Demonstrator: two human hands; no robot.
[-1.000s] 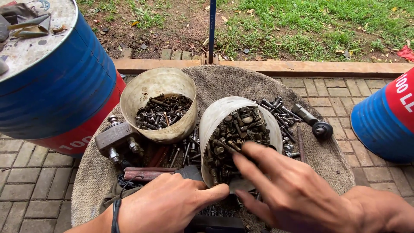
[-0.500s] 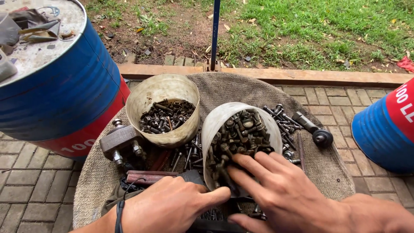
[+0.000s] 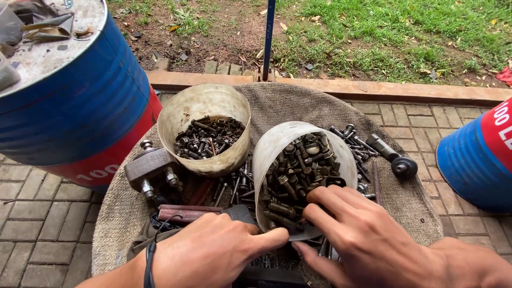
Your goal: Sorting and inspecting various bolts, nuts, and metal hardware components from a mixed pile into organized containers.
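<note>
Two dirty white tubs of rusty bolts and nuts sit on a round sack-covered surface. The nearer tub is tilted toward me and full of bolts. My right hand has its fingers dug into the bolts at the tub's lower rim. My left hand rests beside the tub, thumb against its lower edge, over a dark object. The farther tub stands upright and is partly filled.
A large blue and red drum stands at the left, another at the right. A metal clamp block, loose bolts and a dark tool lie on the sack. A blue pole rises behind. Brick paving surrounds it.
My right hand has slid down and toward me, from reaching across the bolts to digging in at the tub's lower rim. My left hand has barely moved.
</note>
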